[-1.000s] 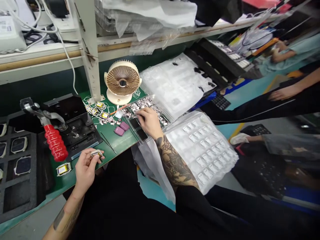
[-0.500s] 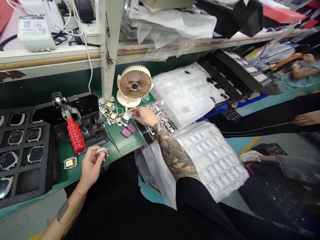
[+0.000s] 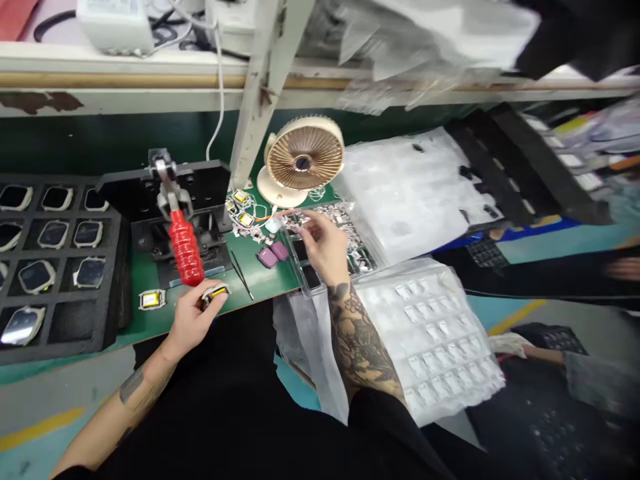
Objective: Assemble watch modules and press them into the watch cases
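At bench front edge | left hand pinches small watch-case part by its rim; likely light, rigid, scratch-prone, so hold the edges | right hand fingers curled over parts tray, grip unclear | red-handled clamp nearby

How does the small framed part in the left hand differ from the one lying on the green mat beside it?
The part in the left hand, the held part, is pinched off the mat and tilted; the loose part lies flat on the green mat, untouched. The held part is partly hidden by fingers; the loose one shows whole. Both have pale frames and yellow centres.
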`<state>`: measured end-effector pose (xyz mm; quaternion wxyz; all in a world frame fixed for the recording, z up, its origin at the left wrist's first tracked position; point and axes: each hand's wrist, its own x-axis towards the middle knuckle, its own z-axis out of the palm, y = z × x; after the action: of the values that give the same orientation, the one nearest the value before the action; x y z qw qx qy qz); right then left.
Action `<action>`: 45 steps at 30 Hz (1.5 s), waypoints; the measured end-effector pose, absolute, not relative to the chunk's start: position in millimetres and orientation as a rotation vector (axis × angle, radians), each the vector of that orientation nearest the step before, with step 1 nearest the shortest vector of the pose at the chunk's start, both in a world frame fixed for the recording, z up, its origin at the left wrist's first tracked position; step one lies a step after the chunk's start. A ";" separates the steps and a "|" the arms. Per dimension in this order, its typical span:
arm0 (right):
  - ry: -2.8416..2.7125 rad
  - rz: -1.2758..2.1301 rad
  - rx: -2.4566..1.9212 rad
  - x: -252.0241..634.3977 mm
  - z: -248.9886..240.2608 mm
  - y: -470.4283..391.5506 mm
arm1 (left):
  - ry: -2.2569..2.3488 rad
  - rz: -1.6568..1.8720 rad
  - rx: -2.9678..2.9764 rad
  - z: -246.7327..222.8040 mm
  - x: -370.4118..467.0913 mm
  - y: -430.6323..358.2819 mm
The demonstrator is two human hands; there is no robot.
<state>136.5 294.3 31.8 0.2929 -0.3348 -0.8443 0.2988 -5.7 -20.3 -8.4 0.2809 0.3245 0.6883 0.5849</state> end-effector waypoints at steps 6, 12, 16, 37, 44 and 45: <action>-2.072 1.243 -0.543 128.5 26.1 181.0 | 1.835 1.455 1.078 0.3 -8.2 -17.1; -2.002 1.431 -0.335 114.9 14.5 135.7 | 1.823 1.460 1.110 3.6 -7.1 -16.1; -1.886 1.443 -0.481 117.5 10.0 142.4 | 1.668 1.611 0.838 0.4 -5.9 -16.4; -2.076 1.227 -0.282 113.0 17.2 128.6 | 1.560 1.885 0.560 -0.9 1.5 -16.3; -2.187 1.080 -0.134 111.5 10.3 131.4 | 1.643 1.828 0.533 -0.8 -0.1 -16.5; -2.223 1.066 -0.126 113.3 10.9 132.6 | 1.633 1.813 0.551 0.1 -0.8 -16.7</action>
<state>113.3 132.6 10.9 0.3303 -0.0483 -0.8500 0.4075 -0.8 -16.7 0.1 0.3146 0.2091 0.6195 0.6881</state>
